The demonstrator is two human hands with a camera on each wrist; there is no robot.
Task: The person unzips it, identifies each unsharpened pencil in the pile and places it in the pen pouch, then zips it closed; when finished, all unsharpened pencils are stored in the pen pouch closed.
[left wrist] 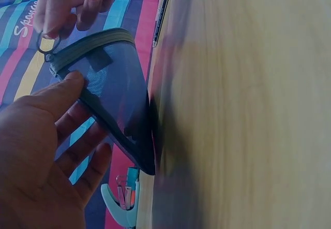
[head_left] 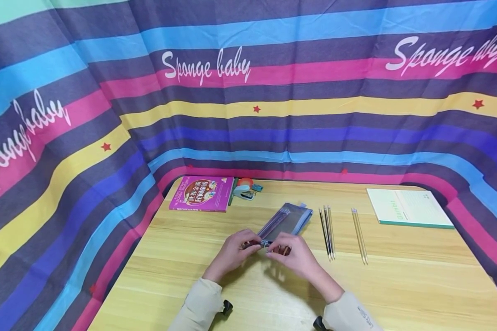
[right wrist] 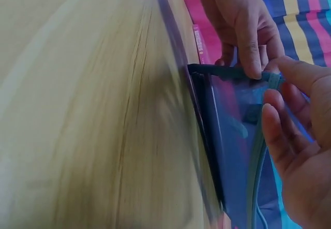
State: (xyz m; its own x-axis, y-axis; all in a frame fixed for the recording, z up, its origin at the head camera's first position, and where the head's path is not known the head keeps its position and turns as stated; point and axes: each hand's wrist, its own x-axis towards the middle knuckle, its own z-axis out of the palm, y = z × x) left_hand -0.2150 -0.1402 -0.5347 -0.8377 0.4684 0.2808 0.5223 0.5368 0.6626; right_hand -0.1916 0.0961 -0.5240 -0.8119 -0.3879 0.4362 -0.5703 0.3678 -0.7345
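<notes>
A blue see-through zip pencil pouch (head_left: 293,224) lies tilted in front of me, with several pencils (head_left: 275,220) showing through it. Its near corner is pinched between the thumb and fingers of my left hand (head_left: 237,250). My right hand (head_left: 295,253) meets it at the same corner, thumb and forefinger pinching the ring-shaped zipper pull (left wrist: 47,45). The left wrist view shows the zip (left wrist: 95,45) running along the pouch's top edge, with the ring at its end. In the right wrist view, my left hand (right wrist: 243,27) holds the corner beside my right fingers.
Right of the pouch lie three pencils (head_left: 327,232) side by side, then two more pencils (head_left: 359,236). A notebook (head_left: 410,208) sits at the back right. At the back left are a purple book (head_left: 202,194) and a light-blue stapler (head_left: 244,193). A striped cloth (head_left: 248,133) hangs behind the table.
</notes>
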